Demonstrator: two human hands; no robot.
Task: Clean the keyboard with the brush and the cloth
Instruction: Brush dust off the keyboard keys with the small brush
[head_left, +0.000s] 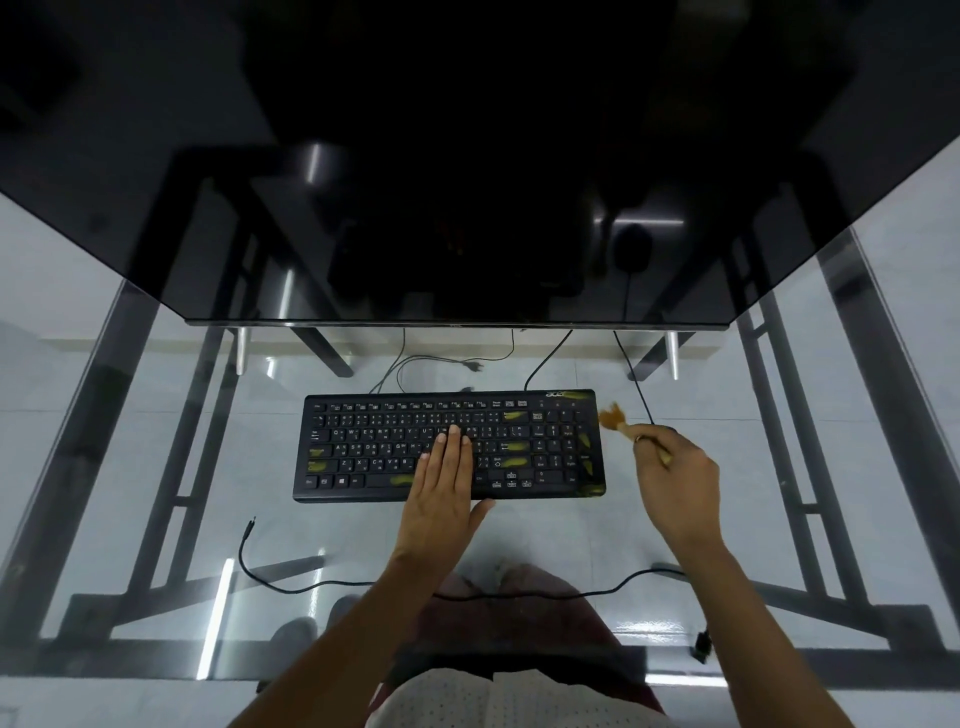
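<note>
Keyboard first: a black, flat, full-size plastic keyboard (449, 447) lies square on a clear glass tabletop (156, 441), and it serves as the landmark for all else. Yellowish-green smears mark several of its keys, thickest toward its right end and along its near edge.

On the keyboard's middle keys rests the left hand (444, 499), palm down, fingers straight and pressed together flat over the keys, thumb spread out along the keyboard's near edge. It grasps nothing.

Just off the keyboard's right end, the right hand (675, 483) is raised above the glass with its fingers curled round the handle of a small wooden brush with tan bristles (631, 428). The bristle tuft points toward the keyboard's upper right corner and sits just beside it; whether it touches the casing cannot be told.

Beyond the keyboard's far edge stands a large dark monitor screen (467, 182), its lower edge overhanging the glass. Thin black cables (415, 364) trail from under it toward the keyboard's far edge. Nearer than the keyboard, a loose black cord (291, 584) curves across the glass, one free end lying off the keyboard's near left corner.

No cloth can be made out.
</note>
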